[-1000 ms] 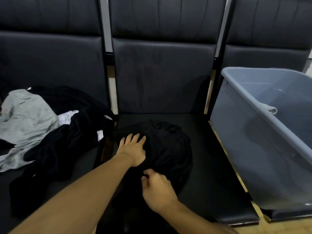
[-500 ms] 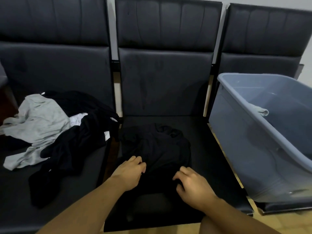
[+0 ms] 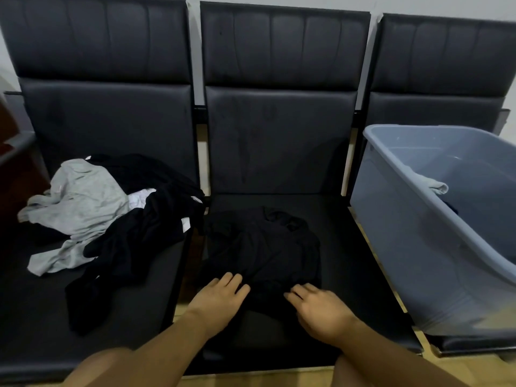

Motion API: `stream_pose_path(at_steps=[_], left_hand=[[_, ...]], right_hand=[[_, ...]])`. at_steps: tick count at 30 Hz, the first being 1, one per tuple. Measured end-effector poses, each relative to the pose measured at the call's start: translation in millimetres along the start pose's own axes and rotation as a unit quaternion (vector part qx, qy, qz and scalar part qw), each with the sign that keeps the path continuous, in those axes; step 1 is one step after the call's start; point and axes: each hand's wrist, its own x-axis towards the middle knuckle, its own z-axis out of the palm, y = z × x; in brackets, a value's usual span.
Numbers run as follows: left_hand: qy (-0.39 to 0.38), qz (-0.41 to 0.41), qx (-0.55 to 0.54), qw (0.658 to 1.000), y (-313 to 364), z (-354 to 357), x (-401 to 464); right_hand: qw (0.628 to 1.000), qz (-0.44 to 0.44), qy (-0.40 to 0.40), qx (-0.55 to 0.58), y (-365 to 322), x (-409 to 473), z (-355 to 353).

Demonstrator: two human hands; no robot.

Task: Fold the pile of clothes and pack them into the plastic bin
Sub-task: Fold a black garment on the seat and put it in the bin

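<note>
Left hand (image 3: 220, 298): you've drawn it back from the middle of the black garment (image 3: 265, 247) to its near edge.
Right hand (image 3: 321, 308): you've released your pinch; it now lies flat, apart from the left.

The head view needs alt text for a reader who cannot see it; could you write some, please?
Both hands, left hand and right hand, rest on a black garment on the middle seat. A clothes pile lies on the left seat; a grey bin stands on the right.
</note>
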Motion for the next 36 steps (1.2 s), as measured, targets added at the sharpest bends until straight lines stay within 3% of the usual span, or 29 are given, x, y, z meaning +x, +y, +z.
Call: stream_pose_path(at_steps=[4,7,9,14,20,24,26,28,30,32,34,36], left_hand=[[-0.01,0.007,-0.012,1.0,6,-13,5],[-0.062,0.005,-0.157,0.986,-8,-28,10],[-0.108,0.005,-0.306,0.946,-25,-39,12],[-0.118,-0.001,-0.382,0.916,-61,-78,37],[-0.073,-0.131,-0.463,0.874,-99,-73,87],[-0.025,-0.227,-0.49,0.841,-112,-49,110],[0.012,-0.263,-0.446,0.856,-113,-35,118],[0.094,-0.283,-0.371,0.88,-107,-25,119],[0.208,-0.242,-0.286,0.904,-96,-19,115],[0.288,-0.154,-0.265,0.907,-78,-11,110],[0.278,-0.074,-0.296,0.911,-51,-1,103],[0.18,-0.059,-0.311,0.931,-25,10,99]], right_hand=[[0.998,-0.017,0.037,-0.05,-3,4,-7],[0.997,-0.026,0.016,0.074,-3,-1,-32],[0.985,-0.028,-0.018,0.169,3,-4,-53],[0.948,0.025,-0.045,0.314,42,15,-92],[0.94,0.105,-0.006,0.323,78,90,-99],[0.946,0.184,-0.014,0.266,89,131,-77],[0.955,0.24,0.014,0.174,90,138,-60],[0.945,0.278,0.113,0.133,85,137,-48],[0.929,0.229,0.256,0.141,74,130,-36],[0.926,0.128,0.33,0.135,61,121,-23],[0.943,0.063,0.293,0.143,50,117,-7],[0.963,0.062,0.198,0.17,47,119,9]])
